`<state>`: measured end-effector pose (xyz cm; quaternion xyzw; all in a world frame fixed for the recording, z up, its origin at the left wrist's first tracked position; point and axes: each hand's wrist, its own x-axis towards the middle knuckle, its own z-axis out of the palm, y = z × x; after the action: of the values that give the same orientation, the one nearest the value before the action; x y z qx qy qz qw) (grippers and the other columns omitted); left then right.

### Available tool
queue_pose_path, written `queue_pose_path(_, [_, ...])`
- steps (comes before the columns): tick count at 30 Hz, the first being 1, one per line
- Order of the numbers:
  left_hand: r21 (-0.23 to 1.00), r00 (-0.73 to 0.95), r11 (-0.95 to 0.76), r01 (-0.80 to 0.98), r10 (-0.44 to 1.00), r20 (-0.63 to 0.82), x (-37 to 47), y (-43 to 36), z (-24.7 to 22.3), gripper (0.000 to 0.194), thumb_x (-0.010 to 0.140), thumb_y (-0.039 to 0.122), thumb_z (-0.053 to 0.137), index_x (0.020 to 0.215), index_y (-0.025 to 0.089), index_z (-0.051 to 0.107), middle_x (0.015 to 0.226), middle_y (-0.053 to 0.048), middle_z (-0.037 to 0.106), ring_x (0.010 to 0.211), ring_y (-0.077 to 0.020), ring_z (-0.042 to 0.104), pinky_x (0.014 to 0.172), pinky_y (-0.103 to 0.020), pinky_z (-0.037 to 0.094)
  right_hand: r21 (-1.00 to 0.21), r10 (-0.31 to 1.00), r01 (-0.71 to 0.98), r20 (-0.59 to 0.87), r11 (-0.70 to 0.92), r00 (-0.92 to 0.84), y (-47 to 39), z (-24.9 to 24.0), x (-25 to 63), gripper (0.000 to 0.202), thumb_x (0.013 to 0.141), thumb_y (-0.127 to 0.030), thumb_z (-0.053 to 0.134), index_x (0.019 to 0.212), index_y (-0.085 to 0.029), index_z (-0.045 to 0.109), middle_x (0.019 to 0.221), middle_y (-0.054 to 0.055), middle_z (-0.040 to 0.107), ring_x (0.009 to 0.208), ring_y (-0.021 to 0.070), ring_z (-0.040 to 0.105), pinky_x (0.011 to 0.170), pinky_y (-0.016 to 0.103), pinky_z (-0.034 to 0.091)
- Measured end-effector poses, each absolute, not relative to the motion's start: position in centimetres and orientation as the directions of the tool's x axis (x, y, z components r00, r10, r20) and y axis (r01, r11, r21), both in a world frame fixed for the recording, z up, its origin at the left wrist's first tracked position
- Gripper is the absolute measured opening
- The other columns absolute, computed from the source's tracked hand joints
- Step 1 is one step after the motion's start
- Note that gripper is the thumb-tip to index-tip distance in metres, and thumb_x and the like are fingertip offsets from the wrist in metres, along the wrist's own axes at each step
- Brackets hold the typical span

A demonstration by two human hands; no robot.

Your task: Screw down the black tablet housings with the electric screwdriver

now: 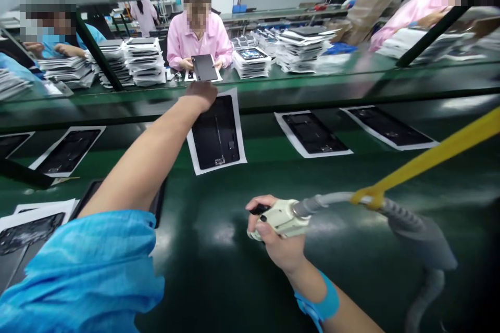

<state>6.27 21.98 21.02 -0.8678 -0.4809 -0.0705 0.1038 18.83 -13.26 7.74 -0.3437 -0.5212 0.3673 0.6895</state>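
My left hand [202, 96] stretches forward, its fingers closed at the far edge of a black tablet back panel [209, 132] lying on a white sheet [241, 140]. The hand covers that corner, and the fingertips are hidden. Metal connector parts show at the panel's near end. In my right hand [283, 247] is a pale green air gun [291, 217], with thumb and fingers wrapped round it. A grey hose [332, 199] runs from its rear, hung by a yellow strap [437, 153]. A blue wristband [326, 296] circles my right wrist.
More black panels on white sheets [312, 132] lie along the green bench [219, 270], left and right. Other panels [31, 234] sit near my left sleeve. A raised shelf [292, 86] crosses beyond, with stacks [144, 60] and a co-worker in pink [199, 41] holding a panel.
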Motion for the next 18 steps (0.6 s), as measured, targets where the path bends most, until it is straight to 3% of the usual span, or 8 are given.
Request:
queue_pose_path(4, [-0.200,0.556,-0.531,0.824,0.825,0.099,6.7,17.4,19.2,0.046,0.094,0.018,0.056,0.139,0.013,0.058,0.143,-0.017,0.056,0.134,-0.0347,0.051,0.108,-0.045,0.046,-0.866,0.868,-0.119,0.461,0.486,0.185,-13.4,7.6,19.0,0.028,0.089,-0.027,0.074,0.116,-0.026,0.066,0.098,0.005,0.068,0.057,0.0116,0.062,0.051,0.026,0.055])
queue_pose_path(9, [-0.116,0.673,-0.706,0.699,0.704,-0.227,7.2,10.9,12.7,0.034,0.098,0.034,0.052,0.122,0.016,0.069,0.120,-0.014,0.069,0.113,-0.0295,0.066,0.095,-0.037,0.054,-0.883,0.869,-0.036,0.453,0.469,0.197,-13.6,7.5,19.1,0.025,0.089,-0.030,0.074,0.113,-0.025,0.066,0.096,0.006,0.071,0.060,0.0136,0.063,0.054,0.028,0.055])
queue_pose_path(13, [-0.148,0.703,-0.743,0.652,0.667,-0.248,6.1,8.6,9.5,0.030,0.097,0.017,0.049,0.120,0.014,0.068,0.125,-0.016,0.066,0.117,-0.0291,0.065,0.096,-0.037,0.054,-0.888,0.870,0.011,0.454,0.460,0.192,-13.7,7.9,19.4,0.024,0.088,-0.032,0.075,0.108,-0.023,0.066,0.094,0.006,0.072,0.062,0.0145,0.065,0.055,0.028,0.055])
queue_pose_path(18, [-0.220,0.643,-0.696,0.683,0.716,-0.272,3.5,10.1,10.0,0.033,0.093,0.004,0.044,0.112,0.012,0.070,0.115,-0.019,0.069,0.111,-0.0311,0.069,0.092,-0.040,0.056,-0.890,0.861,0.006,0.444,0.457,0.249,-13.6,8.3,18.9,0.026,0.086,-0.037,0.076,0.106,-0.023,0.066,0.086,0.002,0.071,0.056,0.0121,0.062,0.058,0.026,0.057])
